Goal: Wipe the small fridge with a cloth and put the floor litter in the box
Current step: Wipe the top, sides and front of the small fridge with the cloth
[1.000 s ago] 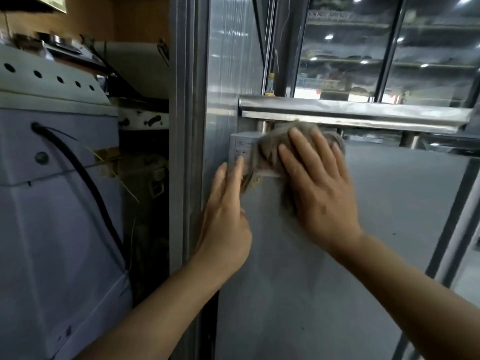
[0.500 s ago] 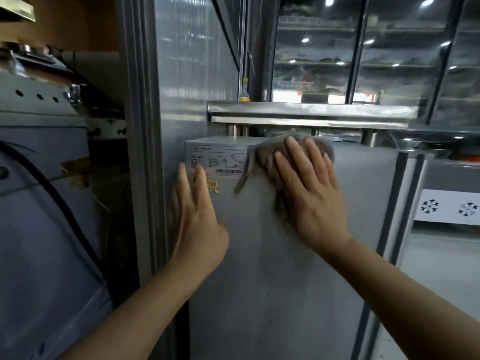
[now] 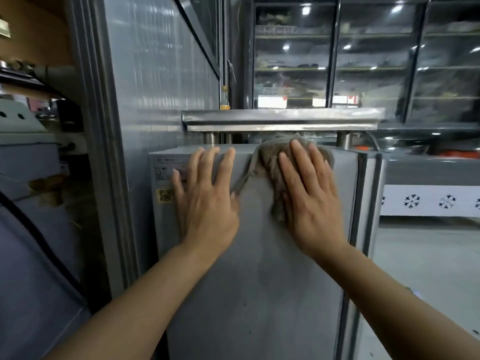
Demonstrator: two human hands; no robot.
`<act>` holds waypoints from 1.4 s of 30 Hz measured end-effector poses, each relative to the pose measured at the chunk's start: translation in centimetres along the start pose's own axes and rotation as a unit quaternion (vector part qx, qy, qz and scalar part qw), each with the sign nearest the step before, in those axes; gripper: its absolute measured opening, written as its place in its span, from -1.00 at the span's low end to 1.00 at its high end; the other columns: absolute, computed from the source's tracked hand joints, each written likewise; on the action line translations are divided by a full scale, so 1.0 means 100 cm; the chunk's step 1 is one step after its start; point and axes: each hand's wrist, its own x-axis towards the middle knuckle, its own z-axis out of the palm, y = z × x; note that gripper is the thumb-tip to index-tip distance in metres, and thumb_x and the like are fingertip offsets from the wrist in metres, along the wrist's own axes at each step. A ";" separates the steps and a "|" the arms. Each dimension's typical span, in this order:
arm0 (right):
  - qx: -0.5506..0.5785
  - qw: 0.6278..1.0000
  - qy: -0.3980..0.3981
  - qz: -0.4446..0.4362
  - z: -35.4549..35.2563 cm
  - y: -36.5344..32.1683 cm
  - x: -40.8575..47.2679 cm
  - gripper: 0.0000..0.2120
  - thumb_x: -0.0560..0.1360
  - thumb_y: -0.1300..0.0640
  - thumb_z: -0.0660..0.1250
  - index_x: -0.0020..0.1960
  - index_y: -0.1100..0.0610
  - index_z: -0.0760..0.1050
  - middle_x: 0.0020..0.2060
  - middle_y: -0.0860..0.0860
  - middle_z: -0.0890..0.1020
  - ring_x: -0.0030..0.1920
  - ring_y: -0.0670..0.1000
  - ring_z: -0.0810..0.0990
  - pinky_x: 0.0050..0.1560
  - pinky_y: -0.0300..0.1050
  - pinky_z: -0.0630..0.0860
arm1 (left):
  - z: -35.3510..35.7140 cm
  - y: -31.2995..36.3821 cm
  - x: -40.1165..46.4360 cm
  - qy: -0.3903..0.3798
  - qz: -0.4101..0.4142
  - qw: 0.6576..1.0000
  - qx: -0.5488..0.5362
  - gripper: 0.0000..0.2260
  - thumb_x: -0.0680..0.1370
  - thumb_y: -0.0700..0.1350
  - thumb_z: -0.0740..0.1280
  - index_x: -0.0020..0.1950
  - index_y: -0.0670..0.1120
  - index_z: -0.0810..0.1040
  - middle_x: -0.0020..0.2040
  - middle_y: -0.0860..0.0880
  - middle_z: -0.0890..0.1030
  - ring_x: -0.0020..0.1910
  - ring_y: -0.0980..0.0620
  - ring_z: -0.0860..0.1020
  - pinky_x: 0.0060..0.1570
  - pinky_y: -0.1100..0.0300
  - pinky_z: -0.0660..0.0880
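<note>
Head view. We see the small fridge [image 3: 259, 281] as a grey upright cabinet, its long axis vertical, with one flat side panel turned toward us. It stands against a ribbed metal wall panel [image 3: 155, 87] on the left and below a stainless steel shelf [image 3: 283, 118] that runs left to right just above its top edge.

We see the left hand [image 3: 205, 203] laid flat on the upper left part of the panel, fingers straight and spread, pointing up toward the top edge and holding nothing. It partly covers a white rating label [image 3: 168, 170]; a yellow QR sticker [image 3: 165, 195] sits just below that label, beside the hand.

We see the right hand [image 3: 309, 201] laid flat on the cloth [image 3: 270, 165], fingers straight and slightly spread, pressing it against the upper right part of the panel. The cloth is grey-brown and bunched. Its bulk runs from the top edge down under the palm, so its long axis is roughly vertical, and one thin tail [image 3: 244, 178] trails down and to the left between the two hands.

Farther right we see a white panel with black snowflake marks [image 3: 428, 201], and behind the shelf dark glass-door cabinets [image 3: 363, 55].
</note>
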 end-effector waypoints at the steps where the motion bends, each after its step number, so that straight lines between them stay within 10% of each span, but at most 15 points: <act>1: -0.008 1.000 0.008 0.011 0.005 -0.001 -0.012 -0.51 0.57 0.11 0.07 0.49 0.16 0.15 0.49 0.14 0.14 0.50 0.23 0.03 0.47 0.20 0.05 | 0.000 -0.001 0.001 0.006 0.002 1.000 0.007 -0.38 0.41 -0.09 0.37 0.45 -0.01 0.26 0.40 -0.11 0.33 0.43 -0.15 0.23 0.32 -0.32 0.12; 7: -0.074 0.994 -0.070 -0.041 0.017 -0.003 -0.133 -0.47 0.57 0.02 0.04 0.51 0.06 0.04 0.54 0.05 -0.06 0.51 0.22 0.00 0.38 0.23 0.16 | -0.001 -0.001 0.005 0.020 0.008 0.999 0.033 -0.42 0.42 0.03 0.33 0.42 0.00 0.30 0.35 -0.16 0.37 0.36 -0.18 0.28 0.29 -0.28 0.21; 14: -0.075 0.982 0.055 0.162 -0.003 0.018 0.004 -0.41 0.51 -0.01 0.08 0.47 0.23 0.18 0.47 0.28 0.15 0.48 0.26 0.09 0.47 0.10 -0.05 | 0.002 0.001 0.005 0.036 0.010 0.998 0.044 -0.45 0.43 0.07 0.29 0.39 -0.01 0.31 0.32 -0.17 0.35 0.33 -0.17 0.25 0.29 -0.27 0.23; 23: -0.075 0.991 -0.021 0.105 0.000 0.023 -0.118 -0.46 0.53 0.14 0.06 0.46 0.29 0.06 0.48 0.28 0.05 0.51 0.22 0.01 0.48 0.16 0.02 | 0.005 0.003 0.004 0.056 0.006 0.998 0.037 -0.46 0.43 0.02 0.34 0.38 -0.03 0.30 0.32 -0.19 0.36 0.33 -0.19 0.26 0.28 -0.30 0.21; 31: -0.100 0.975 0.098 0.173 -0.022 0.041 -0.002 -0.53 0.57 0.29 0.01 0.47 0.33 0.16 0.47 0.28 0.15 0.49 0.24 0.05 0.50 0.06 -0.06 | 0.004 0.004 0.004 0.047 0.002 0.998 0.046 -0.47 0.45 0.02 0.32 0.38 -0.04 0.28 0.33 -0.21 0.33 0.34 -0.22 0.25 0.29 -0.28 0.20; 42: -0.090 0.984 -0.018 0.156 0.004 0.025 -0.160 -0.50 0.53 0.22 -0.03 0.45 0.34 0.13 0.49 0.19 0.08 0.52 0.18 -0.05 0.46 0.15 0.09 | 0.010 0.010 -0.004 0.040 -0.015 0.999 0.026 -0.41 0.49 0.00 0.30 0.47 0.00 0.16 0.47 -0.17 0.20 0.47 -0.18 0.10 0.36 -0.31 0.07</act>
